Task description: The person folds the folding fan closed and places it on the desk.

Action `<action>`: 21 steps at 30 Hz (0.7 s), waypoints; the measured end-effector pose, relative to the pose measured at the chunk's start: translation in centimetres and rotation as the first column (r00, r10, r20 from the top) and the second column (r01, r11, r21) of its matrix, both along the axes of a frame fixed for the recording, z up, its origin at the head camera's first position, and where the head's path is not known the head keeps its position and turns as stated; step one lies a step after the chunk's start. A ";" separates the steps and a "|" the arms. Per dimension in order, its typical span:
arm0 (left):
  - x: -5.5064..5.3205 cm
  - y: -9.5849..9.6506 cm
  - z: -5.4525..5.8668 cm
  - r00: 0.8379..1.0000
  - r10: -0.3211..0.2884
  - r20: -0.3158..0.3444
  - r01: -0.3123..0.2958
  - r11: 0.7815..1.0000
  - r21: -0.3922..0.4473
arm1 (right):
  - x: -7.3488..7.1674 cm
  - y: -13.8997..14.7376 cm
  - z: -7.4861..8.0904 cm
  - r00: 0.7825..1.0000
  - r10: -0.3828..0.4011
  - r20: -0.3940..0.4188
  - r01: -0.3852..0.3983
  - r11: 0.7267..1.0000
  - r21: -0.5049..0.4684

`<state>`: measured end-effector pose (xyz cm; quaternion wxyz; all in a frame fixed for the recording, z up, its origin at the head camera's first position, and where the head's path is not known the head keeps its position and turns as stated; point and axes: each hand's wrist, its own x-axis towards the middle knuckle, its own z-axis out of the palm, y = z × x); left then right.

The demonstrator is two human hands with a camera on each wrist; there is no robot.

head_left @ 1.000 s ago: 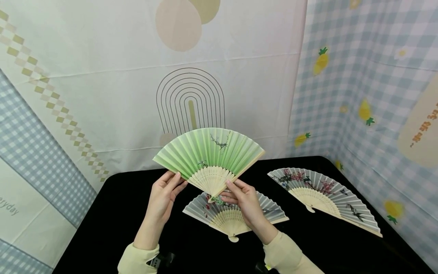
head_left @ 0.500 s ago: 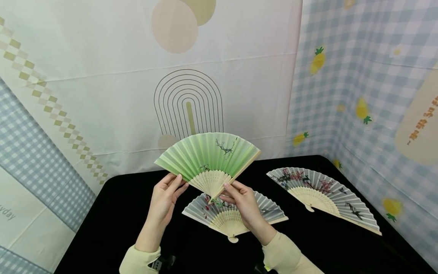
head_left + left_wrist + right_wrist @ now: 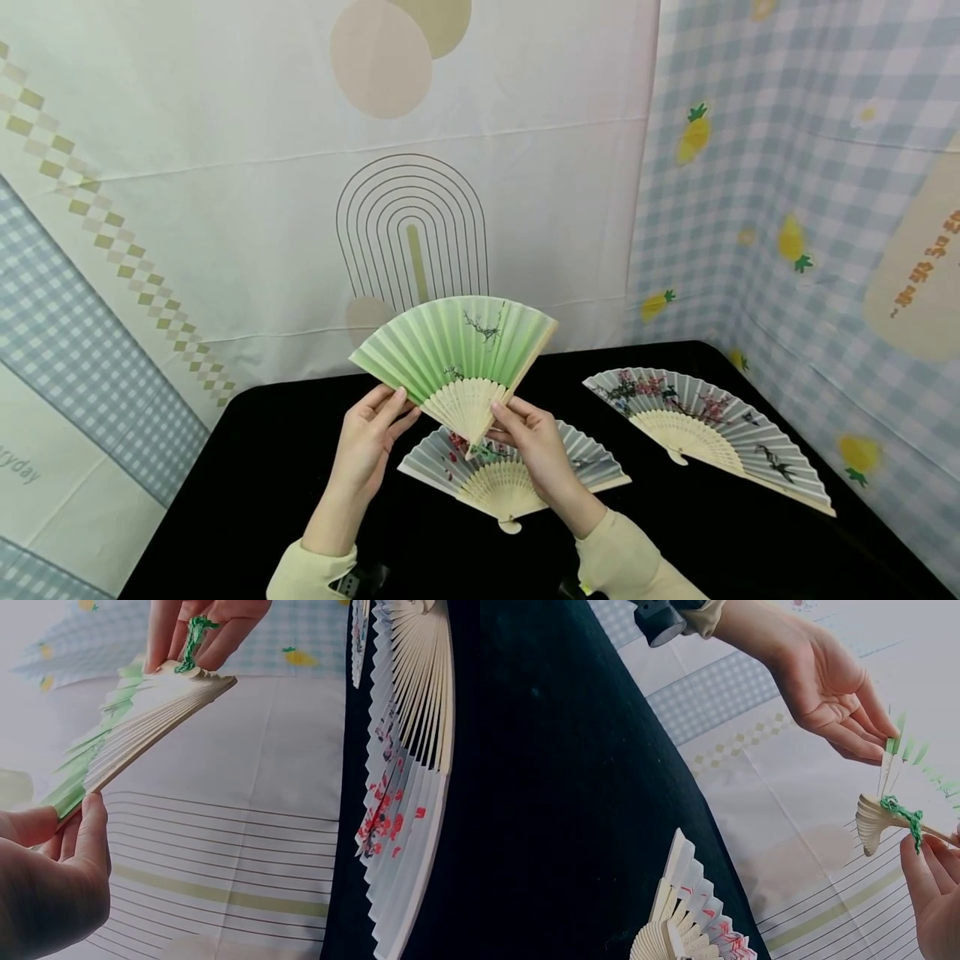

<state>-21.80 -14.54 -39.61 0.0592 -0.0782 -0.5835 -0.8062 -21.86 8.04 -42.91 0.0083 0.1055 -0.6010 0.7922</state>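
Note:
Both hands hold a green folding fan (image 3: 450,346), spread partway, above the table. The left hand (image 3: 365,442) pinches its left outer rib between thumb and fingers; the left wrist view shows this grip on the fan's edge (image 3: 135,750). Near the pivot, the right hand (image 3: 536,442) pinches the right outer rib. A green cord (image 3: 911,817) hangs at the pivot end in the right wrist view. Below the hands lies a grey-white fan with flowers (image 3: 506,487), spread on the table and partly hidden by the green fan and the right hand.
Another spread white fan with pink blossoms (image 3: 712,429) lies at the table's right side. The table (image 3: 247,467) is covered in black. A pale printed cloth (image 3: 247,250) hangs behind it, and a blue checked cloth (image 3: 750,183) hangs along the right.
The green fan's spread has narrowed as its two sides come closer together. The left hand has shifted slightly to the right, and the fan sits a little lower. The fans on the table stay put.

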 end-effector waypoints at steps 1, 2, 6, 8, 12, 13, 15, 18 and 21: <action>0.1 0.1 0.0 1.000 -0.002 0.003 0.002 1.000 -0.004 | 0.0 0.0 0.0 1.000 -0.007 -0.005 0.007 1.000 0.017; 0.1 0.2 0.0 1.000 -0.005 0.007 0.005 1.000 -0.007 | 0.1 -0.1 0.0 1.000 -0.016 -0.011 0.016 0.999 0.036; 0.2 0.5 -0.1 1.000 -0.007 0.018 0.008 1.000 -0.015 | 0.2 -0.2 0.1 0.999 -0.039 -0.014 0.040 0.997 0.067; 0.2 0.6 -0.1 1.000 -0.006 0.020 0.006 1.000 -0.014 | 0.3 -0.2 0.2 0.999 -0.048 -0.012 0.048 0.996 0.070; 0.2 0.8 -0.3 1.000 0.000 0.028 0.001 1.000 -0.011 | 0.4 -0.1 0.0 0.999 -0.053 0.005 0.053 0.996 0.077; 0.2 0.9 -0.3 1.000 -0.002 0.029 0.002 1.000 -0.014 | 0.4 -0.1 0.0 0.998 -0.054 0.008 0.053 0.995 0.080; 0.2 1.0 -0.5 0.999 -0.007 0.031 0.007 1.000 -0.020 | 0.5 -0.1 -0.1 0.999 -0.052 0.012 0.051 0.995 0.086; 0.1 1.1 -0.8 1.000 -0.013 0.026 0.014 1.000 -0.027 | 0.6 -0.2 -0.1 0.999 -0.041 0.014 0.040 0.996 0.084; 0.1 1.1 -0.9 1.000 -0.015 0.017 0.015 0.999 -0.029 | 0.5 -0.2 -0.2 0.999 -0.032 0.013 0.031 0.996 0.081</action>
